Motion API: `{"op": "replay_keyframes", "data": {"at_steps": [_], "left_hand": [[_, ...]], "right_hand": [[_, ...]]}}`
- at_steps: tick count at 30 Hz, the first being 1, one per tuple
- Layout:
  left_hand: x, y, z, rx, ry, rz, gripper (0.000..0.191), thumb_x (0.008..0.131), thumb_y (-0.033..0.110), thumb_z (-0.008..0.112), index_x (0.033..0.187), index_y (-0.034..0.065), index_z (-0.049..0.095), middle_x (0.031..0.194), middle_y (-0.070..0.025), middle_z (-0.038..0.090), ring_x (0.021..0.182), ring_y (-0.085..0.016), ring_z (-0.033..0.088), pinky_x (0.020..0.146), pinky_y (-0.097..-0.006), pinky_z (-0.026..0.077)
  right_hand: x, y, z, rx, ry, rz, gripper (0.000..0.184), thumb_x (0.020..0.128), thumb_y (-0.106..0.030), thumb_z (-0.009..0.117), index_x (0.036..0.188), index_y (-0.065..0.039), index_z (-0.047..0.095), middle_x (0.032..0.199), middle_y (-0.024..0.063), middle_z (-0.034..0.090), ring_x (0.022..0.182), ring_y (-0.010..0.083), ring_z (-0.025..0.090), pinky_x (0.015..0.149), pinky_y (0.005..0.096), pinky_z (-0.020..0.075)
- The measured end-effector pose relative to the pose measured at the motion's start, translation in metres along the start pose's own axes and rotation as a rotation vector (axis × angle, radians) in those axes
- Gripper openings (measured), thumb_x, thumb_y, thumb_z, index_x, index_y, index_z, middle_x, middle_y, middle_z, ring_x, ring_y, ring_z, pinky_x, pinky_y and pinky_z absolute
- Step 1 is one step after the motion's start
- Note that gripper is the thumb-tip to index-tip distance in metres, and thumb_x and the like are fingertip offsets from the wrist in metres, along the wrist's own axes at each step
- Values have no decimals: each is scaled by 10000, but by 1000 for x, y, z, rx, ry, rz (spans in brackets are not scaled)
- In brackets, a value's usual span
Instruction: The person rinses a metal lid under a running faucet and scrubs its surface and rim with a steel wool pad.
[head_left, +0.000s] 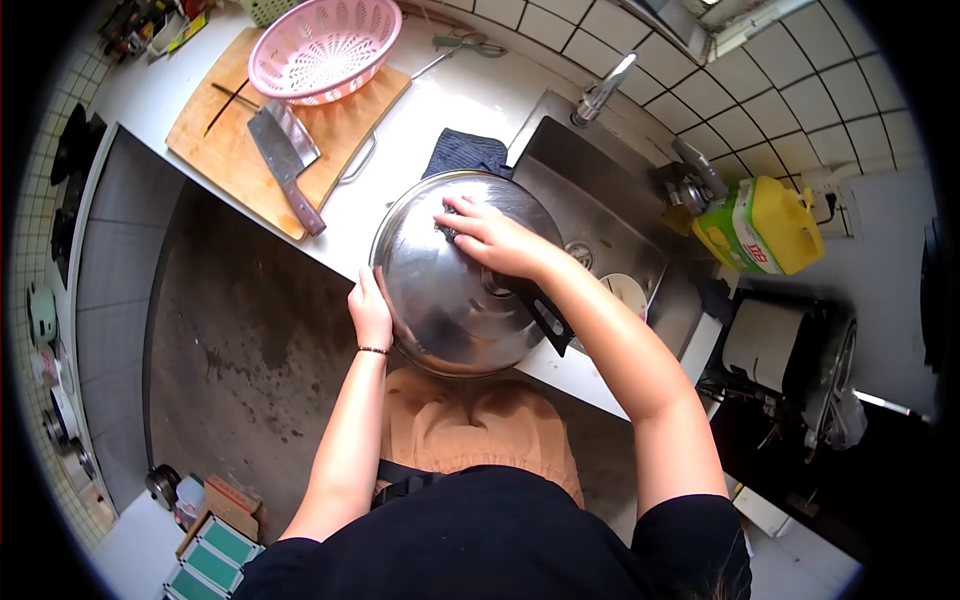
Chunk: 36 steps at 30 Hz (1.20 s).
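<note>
A large domed stainless steel pan lid (442, 307) is tilted before me, over the counter's front edge and the near part of the sink. Its black handle (553, 322) shows partly from under my right forearm. My left hand (370, 309) grips the lid's rim on the left, the thumb pointing up along the edge. On the lid's upper face, my right hand (491, 236) presses a dark scouring pad (449, 222), most of which is hidden beneath the fingers. Behind the lid lies a folded dark blue cloth (466, 152) on the counter.
The steel sink (600, 176) has a chrome faucet (604, 88) and holds a white bowl (624, 291). On a wooden cutting board (202, 135) lie a cleaver (281, 146), chopsticks (225, 105) and a pink plastic colander (330, 56). A yellow detergent jug (787, 225) stands right of the sink.
</note>
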<state>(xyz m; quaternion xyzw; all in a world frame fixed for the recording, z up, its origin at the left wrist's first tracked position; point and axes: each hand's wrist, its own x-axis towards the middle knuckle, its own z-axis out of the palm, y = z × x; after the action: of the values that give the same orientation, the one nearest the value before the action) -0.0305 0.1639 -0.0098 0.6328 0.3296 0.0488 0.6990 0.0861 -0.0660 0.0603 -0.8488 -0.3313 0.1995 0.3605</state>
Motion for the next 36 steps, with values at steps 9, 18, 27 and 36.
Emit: {"op": "replay_keyframes", "data": {"at_steps": [9,18,27,36], "left_hand": [[6,-39,-10,208,12,-53,510,1059,354,429,857,-78,611,759,-12,611,707,-95,504,680,-288,453],[-7,-18,-2,-190,-58,-246,413,1053,358,468,910,13,643,771,32,596,675,-44,490,614,-223,424],[-11,7,6,-410,-193,-298,327,1050,266,460,1062,-1,648,940,-27,661,843,-101,598,763,-252,489],[-11,18,24,-708,-325,-518,299,1035,260,437,1050,36,635,945,-53,667,859,-123,631,822,-266,513]], "right_hand": [[50,8,1,-197,87,380,356,881,-117,604,1223,-34,555,1129,251,646,1042,400,628,880,474,513],[33,-22,62,-369,112,-62,460,924,-71,469,1369,49,462,1434,276,461,1320,387,483,1107,460,391],[7,-76,72,-286,139,-140,485,885,-62,558,1358,24,495,1428,225,489,1325,395,474,1111,459,382],[-20,-102,54,-149,150,-83,518,834,-16,618,1342,-2,518,1408,217,508,1347,423,432,1112,476,374]]}}
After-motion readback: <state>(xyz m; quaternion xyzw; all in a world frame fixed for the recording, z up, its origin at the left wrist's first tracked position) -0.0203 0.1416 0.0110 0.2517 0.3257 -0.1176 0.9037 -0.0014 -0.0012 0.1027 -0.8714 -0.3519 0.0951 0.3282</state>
